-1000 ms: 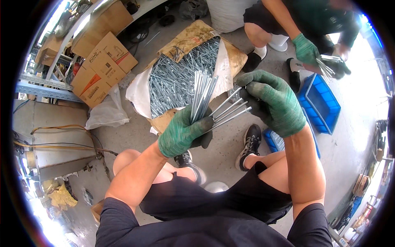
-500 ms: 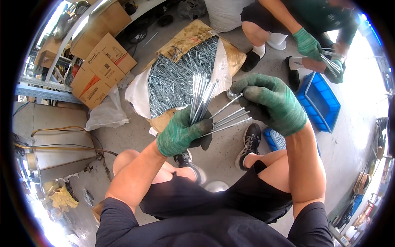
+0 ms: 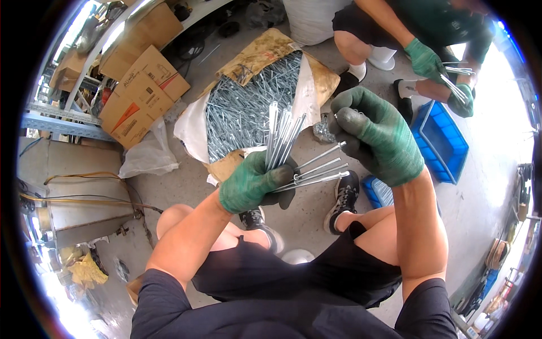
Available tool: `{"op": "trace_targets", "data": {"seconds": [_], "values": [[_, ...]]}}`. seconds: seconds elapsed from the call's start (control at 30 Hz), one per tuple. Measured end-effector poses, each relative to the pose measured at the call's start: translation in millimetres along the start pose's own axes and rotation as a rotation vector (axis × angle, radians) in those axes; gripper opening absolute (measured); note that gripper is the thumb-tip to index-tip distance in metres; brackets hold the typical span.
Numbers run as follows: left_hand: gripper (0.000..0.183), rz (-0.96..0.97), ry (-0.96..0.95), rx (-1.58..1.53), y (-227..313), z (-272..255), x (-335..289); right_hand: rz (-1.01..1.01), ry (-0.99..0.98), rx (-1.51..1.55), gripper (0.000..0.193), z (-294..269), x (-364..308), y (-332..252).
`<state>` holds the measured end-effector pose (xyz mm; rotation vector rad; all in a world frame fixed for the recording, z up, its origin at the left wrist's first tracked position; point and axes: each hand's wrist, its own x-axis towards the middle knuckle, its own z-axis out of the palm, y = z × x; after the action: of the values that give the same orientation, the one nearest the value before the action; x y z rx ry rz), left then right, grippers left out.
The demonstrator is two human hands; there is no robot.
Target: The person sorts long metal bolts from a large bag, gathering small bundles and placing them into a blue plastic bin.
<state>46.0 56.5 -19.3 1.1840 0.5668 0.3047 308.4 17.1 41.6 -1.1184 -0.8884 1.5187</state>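
My left hand (image 3: 251, 179), in a green and dark grey glove, is closed around a bunch of long thin silvery bolts (image 3: 285, 138). Most stand upright above the fist, while several fan out to the right between thumb and fingers, their ends toward my other hand. My right hand (image 3: 384, 138), gloved alike, is raised to the right with thumb and fingers pinched together. A small bright speck shows at its fingertips; what it is I cannot make out. Beyond my hands lies an opened sack (image 3: 307, 93) heaped with similar loose bolts (image 3: 243, 107).
A co-worker (image 3: 420, 56) at the far right holds similar bolts in gloved hands. Near them stands a blue crate (image 3: 440, 141); a smaller blue bin (image 3: 378, 191) is by my right knee. Cardboard boxes (image 3: 144, 96) and a metal cabinet (image 3: 84, 192) are at left.
My right hand has drawn off up and to the right from the end of a bolt it was touching. My left hand keeps the bunch, shifted very slightly.
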Motion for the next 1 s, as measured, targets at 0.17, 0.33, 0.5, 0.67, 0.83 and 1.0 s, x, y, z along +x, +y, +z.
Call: {"op": "trace_targets", "data": {"seconds": [0.17,0.33,0.5,0.67,0.83,1.0], "values": [[0.053,-0.026,-0.008,-0.026,-0.2,5.3,1.3,0.014,-0.011,-0.020,0.042,5.3,1.8,4.0],[0.045,-0.056,-0.028,-0.053,-2.7,5.0,2.5,0.042,-0.050,0.027,0.040,9.9,0.7,6.4],[0.042,-0.055,-0.026,-0.004,2.8,8.2,2.7,0.113,-0.110,0.028,0.033,9.8,1.8,1.6],[0.047,0.038,-0.015,0.012,-5.0,8.4,4.9,0.144,-0.089,0.091,0.031,11.7,3.4,12.0],[0.050,0.066,0.024,0.094,-1.7,9.7,2.0,0.167,-0.144,0.130,0.032,12.2,-2.0,12.1],[0.054,0.050,0.121,0.074,-0.6,15.3,0.9,0.157,-0.166,0.141,0.031,9.7,0.2,21.1]]}}
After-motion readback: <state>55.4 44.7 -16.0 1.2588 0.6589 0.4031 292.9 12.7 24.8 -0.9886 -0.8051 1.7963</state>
